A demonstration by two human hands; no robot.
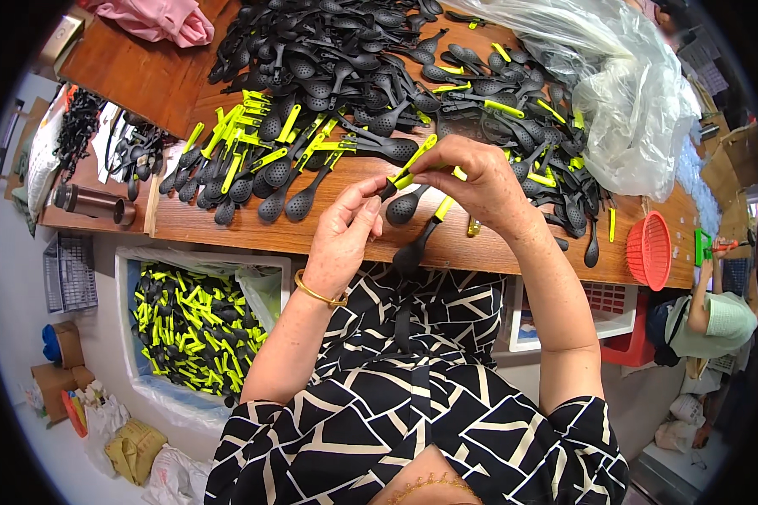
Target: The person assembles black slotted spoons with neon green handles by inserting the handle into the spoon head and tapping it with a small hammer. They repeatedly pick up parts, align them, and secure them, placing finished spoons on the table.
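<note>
Above the front part of the wooden table (265, 240), both hands hold one small black spoon with a lime-green handle (422, 154). My left hand (345, 223) is closed round its dark lower part, which is mostly hidden by the fingers. The green handle is pinched by my right hand (477, 178). Just beneath the hands lie a black perforated spoon (405, 207) and another spoon with a green handle (416, 246) at the table edge. Toward the left, many green-handled spoons (275, 172) lie together; behind them rises a heap of black perforated spoons (312, 55).
Clear plastic sheeting (623, 118) covers the far right, with a red basket (649, 251) at the right edge. Below on the left stands a white bin (287, 278) full of green-and-black spoons. A metal flask (93, 203) lies at left. Another person (716, 324) works at far right.
</note>
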